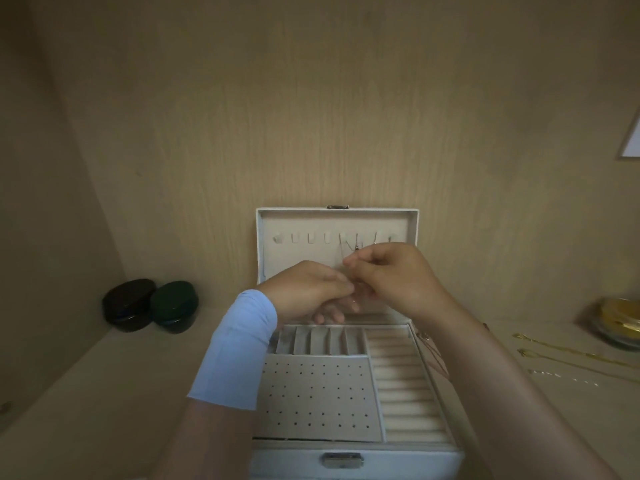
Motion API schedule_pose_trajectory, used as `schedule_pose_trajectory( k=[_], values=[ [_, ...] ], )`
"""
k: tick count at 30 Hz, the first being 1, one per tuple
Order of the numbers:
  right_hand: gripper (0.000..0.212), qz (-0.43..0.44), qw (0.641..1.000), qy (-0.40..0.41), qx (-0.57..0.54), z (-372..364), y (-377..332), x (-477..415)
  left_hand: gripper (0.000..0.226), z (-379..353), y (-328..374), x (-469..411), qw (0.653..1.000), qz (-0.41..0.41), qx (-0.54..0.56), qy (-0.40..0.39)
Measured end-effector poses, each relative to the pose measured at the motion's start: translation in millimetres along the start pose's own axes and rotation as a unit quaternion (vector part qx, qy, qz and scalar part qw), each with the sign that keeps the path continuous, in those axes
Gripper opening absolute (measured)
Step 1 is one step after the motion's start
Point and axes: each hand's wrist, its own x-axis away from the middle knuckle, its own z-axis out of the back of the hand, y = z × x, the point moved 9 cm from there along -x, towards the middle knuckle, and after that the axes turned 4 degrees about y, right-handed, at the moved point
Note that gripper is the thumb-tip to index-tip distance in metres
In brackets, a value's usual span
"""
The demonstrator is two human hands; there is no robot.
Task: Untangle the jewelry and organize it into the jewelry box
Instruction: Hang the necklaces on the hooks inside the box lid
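Note:
A white jewelry box (394, 460) stands open in front of me, its lid (294, 220) upright with a row of hooks. A thin chain (343, 252) hangs from one of the hooks down to my fingers. My right hand (391, 275) pinches the chain in front of the lid. My left hand (308, 291), wrist in a light blue sleeve, pinches the same chain just below and to the left. Both hands hover over the box's tray of small compartments, earring holes and ring rolls. More gold chains (568, 355) lie on the shelf to the right.
Two round dark jars (150, 304) sit at the left against the wooden wall. A glass bowl (620, 322) with yellow contents stands at the far right. Another thin chain (433, 355) drapes over the box's right rim. The wooden back wall is close behind the lid.

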Motion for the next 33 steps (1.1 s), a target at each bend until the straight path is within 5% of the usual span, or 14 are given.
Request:
schedule_pose_trajectory(
  k=[10, 15, 25, 33],
  values=[
    [0.008, -0.048, 0.968, -0.242, 0.049, -38, 13, 29, 0.018, 11, 17, 3, 0.999, -0.025, -0.005, 0.038],
    [0.019, -0.080, 0.952, -0.269, -0.123, -64, 16, 36, 0.022, 27, 22, 9, 0.995, -0.047, 0.040, 0.080],
    [0.018, -0.054, 0.977, -0.200, -0.053, -51, 14, 25, 0.023, 29, 45, 19, 0.985, -0.123, 0.079, 0.089],
    [0.021, -0.038, 0.972, -0.228, 0.047, -45, 11, 31, 0.021, 33, 40, 18, 0.989, -0.102, 0.011, 0.102]
  ],
)
